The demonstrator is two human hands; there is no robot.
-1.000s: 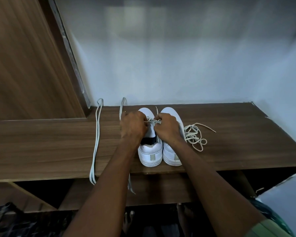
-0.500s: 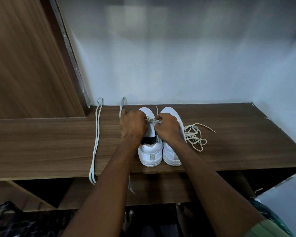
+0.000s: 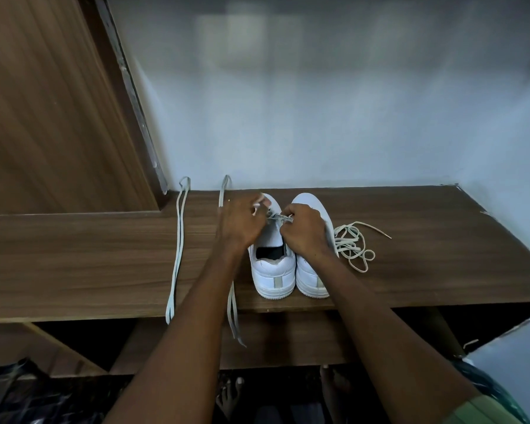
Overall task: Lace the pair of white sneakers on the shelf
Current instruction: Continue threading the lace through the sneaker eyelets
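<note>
Left hand (image 3: 240, 223), right hand (image 3: 306, 232) curled, close together

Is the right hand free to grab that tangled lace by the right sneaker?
Probably not yet: the right hand is pinching the lace over the left sneaker. The tangled lace lies unobstructed beside it.

Two white sneakers (image 3: 273, 270) stand side by side, heels toward me, on the wooden shelf (image 3: 104, 255); a coiled lace (image 3: 351, 244) (loose) lies just right of them.

Dim, bluish cast; soft focus; wide-angle bending at edges.
</note>
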